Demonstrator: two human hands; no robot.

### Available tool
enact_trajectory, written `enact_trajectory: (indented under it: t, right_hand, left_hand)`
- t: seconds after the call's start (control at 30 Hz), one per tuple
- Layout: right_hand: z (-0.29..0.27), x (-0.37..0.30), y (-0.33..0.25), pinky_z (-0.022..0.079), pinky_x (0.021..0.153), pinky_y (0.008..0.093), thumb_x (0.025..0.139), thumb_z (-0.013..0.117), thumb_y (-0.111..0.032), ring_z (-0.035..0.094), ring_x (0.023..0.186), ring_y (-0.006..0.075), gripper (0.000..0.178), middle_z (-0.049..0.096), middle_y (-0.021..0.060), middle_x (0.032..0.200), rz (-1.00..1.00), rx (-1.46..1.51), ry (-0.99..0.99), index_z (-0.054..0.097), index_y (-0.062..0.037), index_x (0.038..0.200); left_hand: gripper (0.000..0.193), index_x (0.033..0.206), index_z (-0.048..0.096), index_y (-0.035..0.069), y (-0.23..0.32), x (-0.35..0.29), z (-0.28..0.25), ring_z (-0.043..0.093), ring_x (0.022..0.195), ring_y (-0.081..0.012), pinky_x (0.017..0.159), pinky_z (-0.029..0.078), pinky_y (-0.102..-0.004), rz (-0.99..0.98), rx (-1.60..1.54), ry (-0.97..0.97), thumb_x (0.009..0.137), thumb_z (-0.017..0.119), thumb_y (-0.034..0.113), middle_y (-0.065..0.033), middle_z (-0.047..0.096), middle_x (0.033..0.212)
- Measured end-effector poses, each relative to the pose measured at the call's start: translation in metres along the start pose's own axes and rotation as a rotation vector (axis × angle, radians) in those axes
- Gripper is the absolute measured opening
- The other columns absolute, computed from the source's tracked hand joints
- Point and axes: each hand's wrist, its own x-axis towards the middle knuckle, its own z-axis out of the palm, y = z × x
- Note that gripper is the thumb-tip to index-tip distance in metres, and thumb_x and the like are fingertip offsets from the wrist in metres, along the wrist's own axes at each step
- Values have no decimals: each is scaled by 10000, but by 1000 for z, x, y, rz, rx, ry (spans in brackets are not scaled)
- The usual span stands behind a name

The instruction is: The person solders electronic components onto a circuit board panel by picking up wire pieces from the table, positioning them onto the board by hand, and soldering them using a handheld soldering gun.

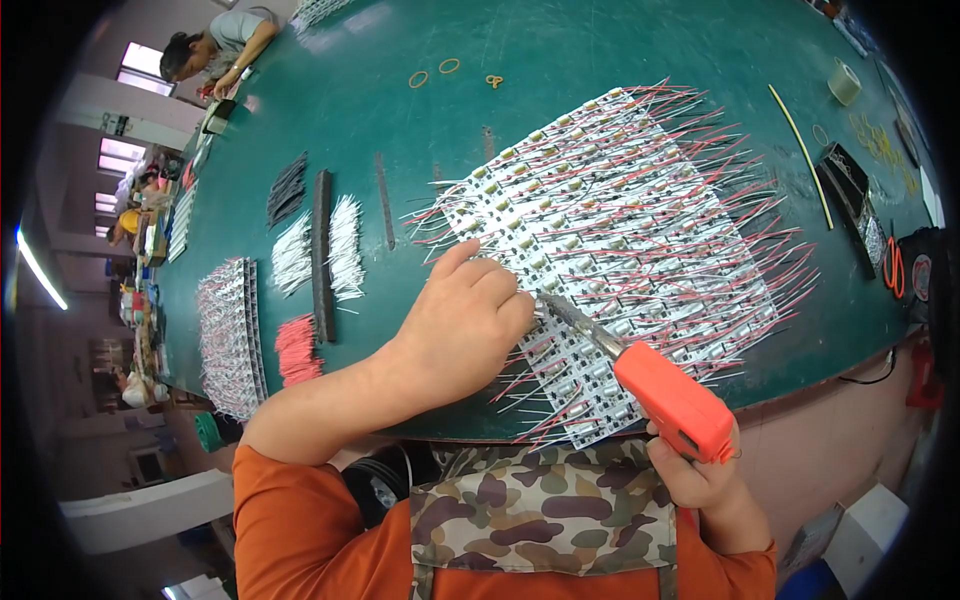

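A large panel of white circuit boards (720,235) lies on the green table in front of me, with red and white wires sticking out along both sides. My right hand (692,468) grips the red handle of a soldering iron (672,392). The iron's dark metal tip points left, down at the boards and close beside my left fingers. Over the left part of the panel, my left hand (465,320) is closed with thumb and forefinger pinched. What sits in that pinch is hidden by the hand.
Left lie black wires (288,190), white wires (346,245), red wires (298,350), a dark bar (322,255) and another board stack (228,335). Rubber bands (449,66) are farther back. Right are a yellow stick (802,158), black tray (848,205) and orange-handled scissors (893,267). A co-worker (235,45) leans over the far-left edge.
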Motion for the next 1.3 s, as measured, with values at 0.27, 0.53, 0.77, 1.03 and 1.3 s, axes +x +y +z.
enact_trajectory:
  t: [0.27, 0.53, 0.77, 1.03, 1.3]
  right_hand:
    - [1, 1, -1, 517, 828, 383, 775, 695, -22, 662, 891, 304, 522, 648, 200, 1089, 27, 28, 4, 504, 88, 1249]
    - [0, 2, -2, 520, 847, 396, 775, 698, -26, 671, 923, 328, 519, 648, 208, 1097, 38, 22, 11, 508, 79, 1245]
    - [-1, 5, -5, 526, 853, 410, 768, 700, -12, 673, 930, 335, 503, 639, 213, 1125, -10, -62, -13, 517, 69, 1229]
    - [-3, 6, -5, 539, 806, 395, 777, 687, -1, 682, 886, 307, 498, 640, 219, 1121, -31, -70, -16, 514, 79, 1237]
    - [-1, 10, -17, 497, 751, 303, 794, 585, 22, 613, 781, 163, 325, 656, 99, 920, 95, 96, 85, 618, 67, 1114]
  left_hand:
    - [53, 758, 602, 49, 0, 4, -5, 600, 837, -280, 996, 422, -504, -9, -15, -48, 713, 590, 75, -88, 561, 762]
    - [41, 736, 596, 39, -1, 7, -8, 607, 832, -295, 984, 437, -501, -14, -12, -111, 706, 588, 65, -104, 577, 767]
    - [43, 724, 605, 33, 0, 9, -9, 611, 827, -300, 980, 439, -494, -9, -7, -114, 697, 588, 62, -113, 588, 763]
    - [46, 726, 608, 35, -1, 10, -10, 611, 827, -303, 974, 438, -489, -1, -21, -120, 701, 586, 68, -115, 589, 765]
    - [42, 729, 601, 31, -2, 9, -9, 609, 829, -307, 980, 438, -498, -4, -42, -131, 712, 581, 64, -120, 589, 769]
